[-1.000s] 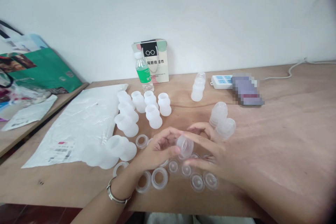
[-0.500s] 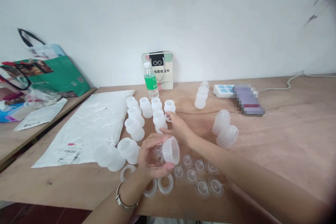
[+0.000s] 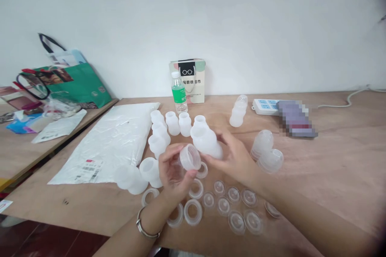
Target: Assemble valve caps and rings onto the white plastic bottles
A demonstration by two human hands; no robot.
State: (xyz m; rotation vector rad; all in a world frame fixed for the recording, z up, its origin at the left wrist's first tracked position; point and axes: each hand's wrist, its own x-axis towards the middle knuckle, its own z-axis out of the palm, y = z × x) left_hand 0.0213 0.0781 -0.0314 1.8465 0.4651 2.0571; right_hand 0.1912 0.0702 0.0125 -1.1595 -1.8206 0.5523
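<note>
Cream paper carrier bag (image 3: 198,90), printed with spectacles on a black panel and characters including 眼镜超市, stands behind a clear plastic drink bottle (image 3: 180,95) whose green label is too small to read. White plastic mailing bag (image 3: 105,140) bears a shipping label (image 3: 90,170), likewise illegible. The left hand (image 3: 172,168) curls its fingers around a clear plastic threaded piece (image 3: 191,157), ribbed round end nearest the right hand (image 3: 232,154). The latter grasps a waisted, translucent white plastic bottle (image 3: 207,140), tilted and open-mouthed, just beside that piece. Similar open white bottles (image 3: 172,123) stand leftward and behind; their contents cannot be made out. Translucent rings (image 3: 200,212) and clear domed discs (image 3: 223,206) lie on the wooden table (image 3: 340,164). Green carrier bag (image 3: 87,84), far left, holds a pale blue-and-white item.
</note>
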